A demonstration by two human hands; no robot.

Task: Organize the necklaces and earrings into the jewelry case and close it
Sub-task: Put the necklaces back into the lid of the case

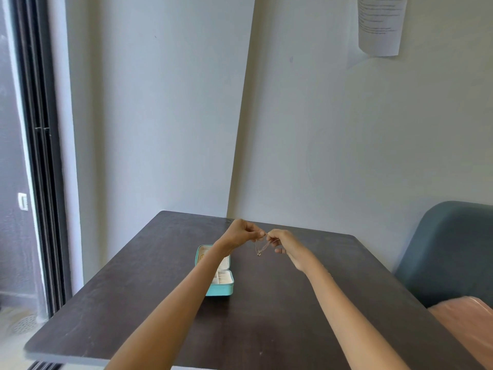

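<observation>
A thin gold necklace (262, 247) with a small pendant hangs in the air over the far part of the dark table (280, 311). My left hand (241, 232) pinches one end of the chain, and my right hand (284, 243) pinches the other end right beside it. The fingertips of both hands almost meet above the hanging loop. A turquoise jewelry case (220, 288) lies open on the table, under and behind my left forearm, which hides its middle. Its cream lining and ring slots show; a small gold piece sits in the far half.
The table stands in a corner, with walls close behind it. A teal chair (453, 249) is at the right, with a pink cloth (466, 321) at the table's right edge. A dark window frame (40, 156) runs down the left.
</observation>
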